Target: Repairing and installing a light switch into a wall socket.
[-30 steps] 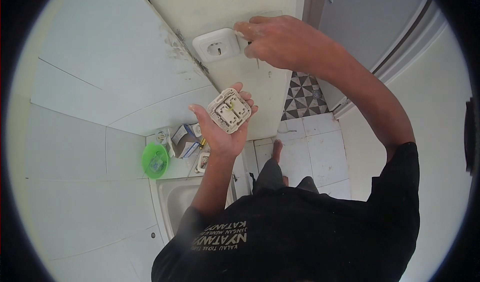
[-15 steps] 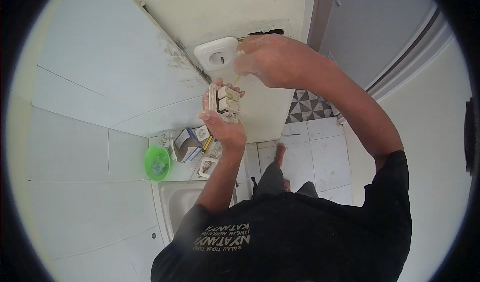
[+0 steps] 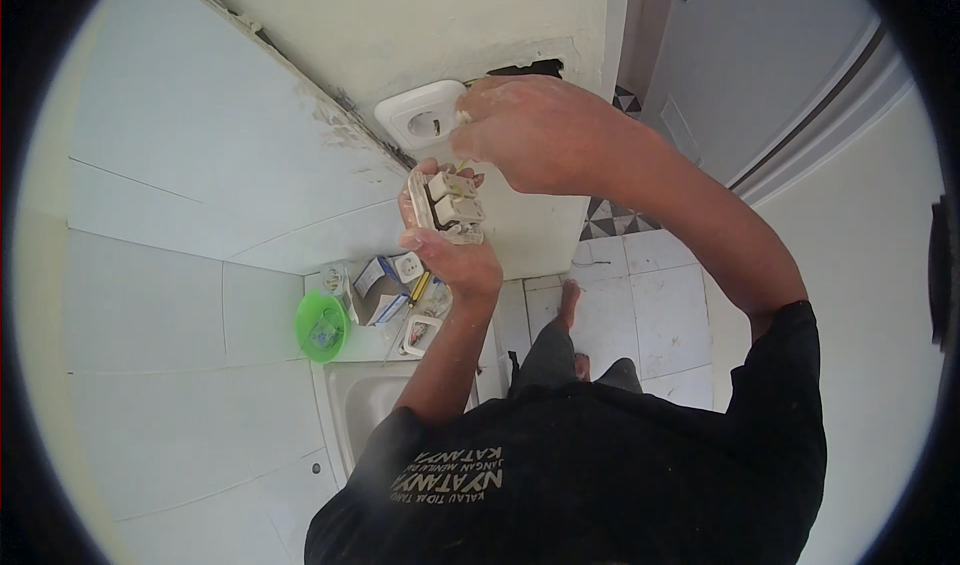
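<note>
My left hand [image 3: 455, 260] is closed round a white wall switch unit [image 3: 452, 205], its back with two block-like modules turned toward my right hand. Just above it, my right hand [image 3: 520, 130] has its fingers pinched together. A thin yellow-green wire [image 3: 462, 168] runs between these fingers and the switch unit; the fingertips themselves are partly hidden. A white wall socket [image 3: 425, 120] is fixed on the wall right beside my right hand. Behind that hand, a dark hole [image 3: 535, 69] opens in the wall.
Below left, a green bowl [image 3: 323, 351], an opened box [image 3: 380, 295], a small white socket [image 3: 409, 266], a yellow-handled tool [image 3: 419, 288] and a white frame [image 3: 421, 336] lie on a counter beside a sink [image 3: 365, 395]. A grey door [image 3: 750, 55] stands at the right.
My right hand has come slightly lower and left, nearer the switch unit, and less wire shows below its fingers. The view has shifted a little. My left hand keeps its hold.
</note>
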{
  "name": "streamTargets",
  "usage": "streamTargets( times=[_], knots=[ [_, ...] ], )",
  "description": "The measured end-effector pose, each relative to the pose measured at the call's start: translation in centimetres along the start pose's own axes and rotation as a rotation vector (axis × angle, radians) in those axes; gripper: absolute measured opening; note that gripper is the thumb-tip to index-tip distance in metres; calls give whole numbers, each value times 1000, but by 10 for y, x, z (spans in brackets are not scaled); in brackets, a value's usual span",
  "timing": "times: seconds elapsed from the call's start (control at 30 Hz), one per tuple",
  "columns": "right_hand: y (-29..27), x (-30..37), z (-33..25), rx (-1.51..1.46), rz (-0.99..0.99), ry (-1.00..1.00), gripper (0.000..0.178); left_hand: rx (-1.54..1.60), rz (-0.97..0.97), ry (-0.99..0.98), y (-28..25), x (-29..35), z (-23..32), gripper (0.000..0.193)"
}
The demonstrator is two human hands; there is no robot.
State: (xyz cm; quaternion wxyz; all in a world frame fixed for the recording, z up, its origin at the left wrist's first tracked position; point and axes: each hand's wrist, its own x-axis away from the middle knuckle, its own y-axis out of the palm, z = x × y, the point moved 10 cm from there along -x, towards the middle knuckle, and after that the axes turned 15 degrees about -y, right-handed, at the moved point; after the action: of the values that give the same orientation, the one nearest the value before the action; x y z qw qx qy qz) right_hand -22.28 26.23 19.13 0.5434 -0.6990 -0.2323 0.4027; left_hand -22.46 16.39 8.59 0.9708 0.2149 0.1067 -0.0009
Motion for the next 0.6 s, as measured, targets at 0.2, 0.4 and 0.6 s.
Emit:
streamTargets(
  times=[0.2,0.4,0.6],
  knots=[
    [0,-1,0,15,12,9,34,-17,-16,9,0,-1,2,93],
    [-3,-2,-3,-14,-16,11,34,-23,-36,25,8,2,8,95],
    [-1,-6,-3,-21,-45,12,32,-130,16,56,5,0,7,97]
  ],
)
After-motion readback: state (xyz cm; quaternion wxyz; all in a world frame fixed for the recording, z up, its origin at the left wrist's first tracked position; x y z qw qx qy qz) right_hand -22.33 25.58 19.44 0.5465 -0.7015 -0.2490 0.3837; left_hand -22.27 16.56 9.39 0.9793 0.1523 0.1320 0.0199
